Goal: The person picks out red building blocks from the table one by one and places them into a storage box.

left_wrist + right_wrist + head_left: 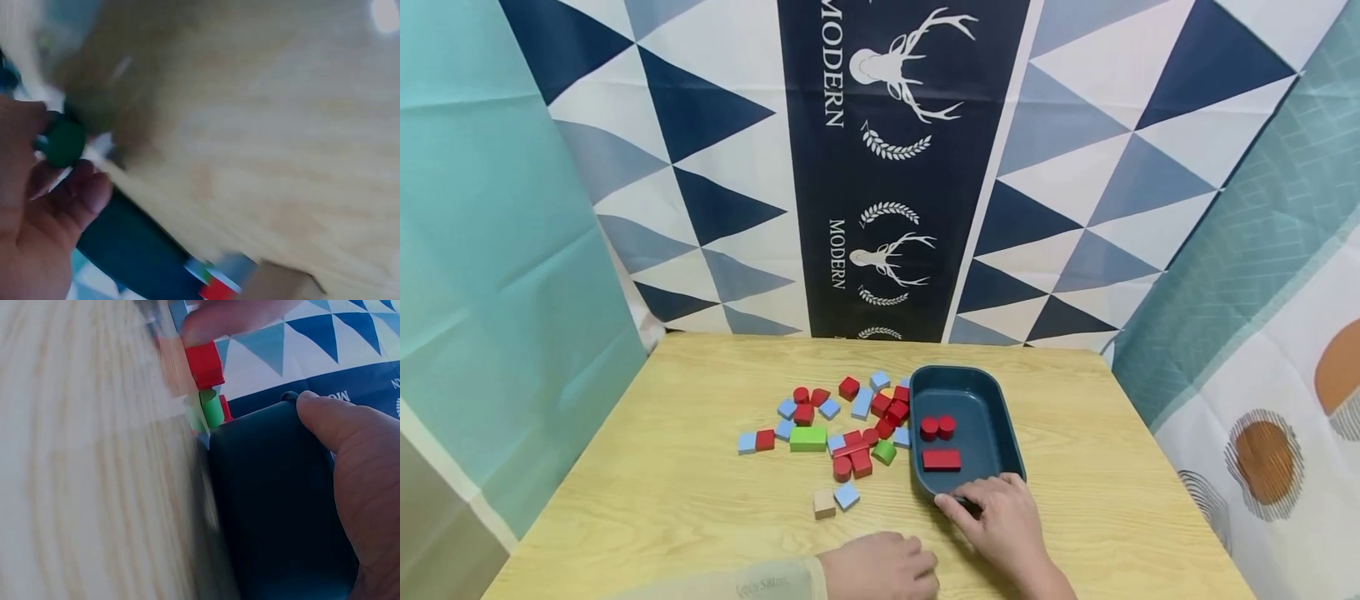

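Note:
In the head view my left hand [880, 568] is over the near part of the table, palm down, left of the tray. The left wrist view shows its thumb and fingers pinching a dark green round block [65, 144]. My right hand [1000, 521] grips the near rim of a dark teal tray [962, 396], its thumb on the outer wall in the right wrist view. Two red cylinders [937, 427] stand inside the tray, with a red rectangular block [942, 460] lying nearer the front.
Left of the tray, red and light blue blocks lie scattered, among them a green rectangular block [808, 439] and a green arched block [884, 452]. Nearer me are a plain wooden block [823, 503] and a light blue block [847, 497]. Patterned cloth [737, 125] hangs behind the table.

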Motion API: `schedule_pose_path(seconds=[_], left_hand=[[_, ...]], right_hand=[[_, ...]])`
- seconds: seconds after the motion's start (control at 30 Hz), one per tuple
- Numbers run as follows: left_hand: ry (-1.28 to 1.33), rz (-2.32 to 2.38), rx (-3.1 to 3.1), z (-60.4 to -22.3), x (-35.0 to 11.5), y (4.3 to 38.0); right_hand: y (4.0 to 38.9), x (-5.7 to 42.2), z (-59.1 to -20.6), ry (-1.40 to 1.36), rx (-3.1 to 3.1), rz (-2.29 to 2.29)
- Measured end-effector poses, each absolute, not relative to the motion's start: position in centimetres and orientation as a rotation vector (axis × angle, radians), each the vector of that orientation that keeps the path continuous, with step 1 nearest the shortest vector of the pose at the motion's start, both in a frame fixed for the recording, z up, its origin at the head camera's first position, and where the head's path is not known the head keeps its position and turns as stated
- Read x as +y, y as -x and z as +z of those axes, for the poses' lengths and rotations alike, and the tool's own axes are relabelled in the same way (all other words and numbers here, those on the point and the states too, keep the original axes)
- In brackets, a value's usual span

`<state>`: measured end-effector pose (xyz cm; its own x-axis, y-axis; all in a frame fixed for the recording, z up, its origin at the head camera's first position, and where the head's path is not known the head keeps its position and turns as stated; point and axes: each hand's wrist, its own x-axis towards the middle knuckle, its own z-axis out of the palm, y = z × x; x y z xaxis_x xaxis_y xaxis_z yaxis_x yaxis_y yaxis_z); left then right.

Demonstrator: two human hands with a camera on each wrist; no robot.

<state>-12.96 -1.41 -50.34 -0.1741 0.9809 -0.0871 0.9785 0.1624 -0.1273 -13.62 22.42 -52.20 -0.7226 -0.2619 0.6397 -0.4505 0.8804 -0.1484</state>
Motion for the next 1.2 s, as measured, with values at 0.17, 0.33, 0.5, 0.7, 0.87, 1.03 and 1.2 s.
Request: schedule_pose_path(seconds=[0.17, 0.33, 0.5, 0.7, 0.87, 1.03, 1.2], left_hand=[[1.693, 0.231, -2.496, -50.4, -3.1, 14.8], [1.361, 0.069, -2.609, -51.1, -4.5, 16.8], [1.136, -0.264, -2.736, -51.8, -5.2, 18.6], [1.045, -0.320, -2.762, -52.1, -6.0, 19.3], [0.968, -0.384, -2.766, -52.0, -6.5, 20.1], [0.817, -0.337, -2.739, -51.8, -6.9, 20.9], [0.786, -0.203, -2.729, -52.0, -7.1, 21.2]], right_hand=[[13.6, 22.4, -52.2, -0.500, -2.423, 0.407], [13.6, 22.5, -52.3, -0.505, -2.412, 0.398], [13.6, 22.4, -52.3, -0.499, -2.419, 0.402], [13.6, 22.4, -52.4, -0.509, -2.410, 0.407], [13.7, 22.4, -52.4, -0.516, -2.400, 0.399], [13.7, 22.5, -52.3, -0.511, -2.410, 0.398], [13.6, 22.4, -52.4, -0.498, -2.430, 0.410]])
